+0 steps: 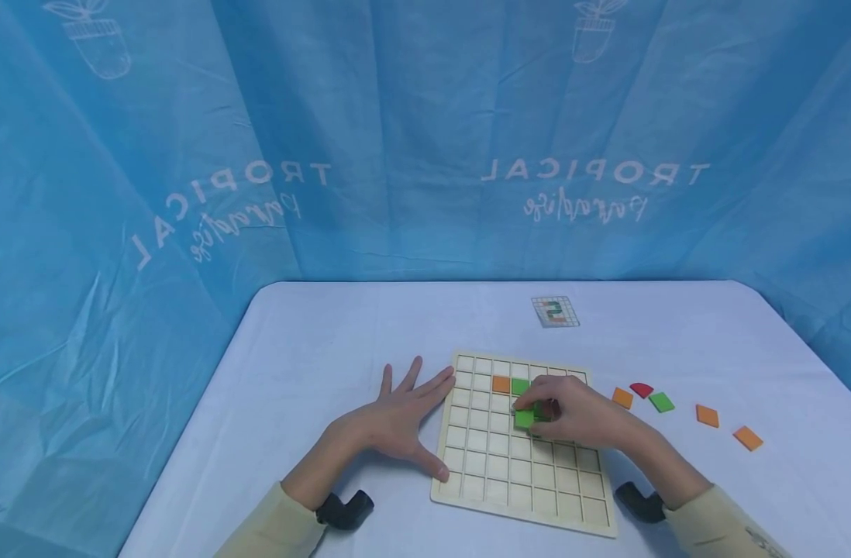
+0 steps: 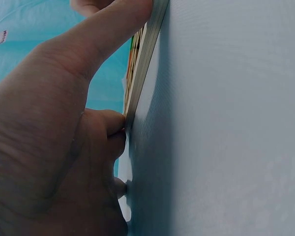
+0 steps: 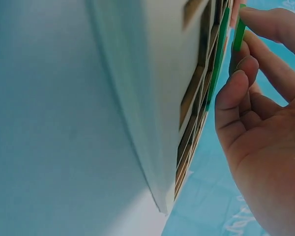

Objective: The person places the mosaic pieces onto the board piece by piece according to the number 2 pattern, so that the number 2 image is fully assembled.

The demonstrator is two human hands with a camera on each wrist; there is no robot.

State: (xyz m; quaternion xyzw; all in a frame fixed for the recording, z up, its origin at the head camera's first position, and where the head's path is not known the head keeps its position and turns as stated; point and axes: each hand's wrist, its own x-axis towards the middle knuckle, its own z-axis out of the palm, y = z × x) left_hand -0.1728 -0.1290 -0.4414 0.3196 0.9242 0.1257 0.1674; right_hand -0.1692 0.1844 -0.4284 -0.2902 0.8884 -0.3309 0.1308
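A pale wooden grid board (image 1: 495, 470) lies on the table, slightly turned. My left hand (image 1: 397, 418) has its fingers spread, with fingertips and thumb at the board's left edge; the left wrist view shows them against the board's side (image 2: 143, 64). Over the middle of the board, my right hand (image 1: 579, 411) pinches a green square tile (image 3: 240, 27) between thumb and finger. An orange tile (image 1: 501, 384) and another green tile (image 1: 519, 387) sit in cells of an upper row. Part of the grid is hidden under the right hand.
Right of the board lie loose pieces: a red quarter-round tile (image 1: 642, 389), a green tile (image 1: 662, 401) and several orange tiles (image 1: 708, 415). Behind the board is a small pattern card (image 1: 556, 311). A blue curtain (image 1: 425, 139) hangs along the table's far edge.
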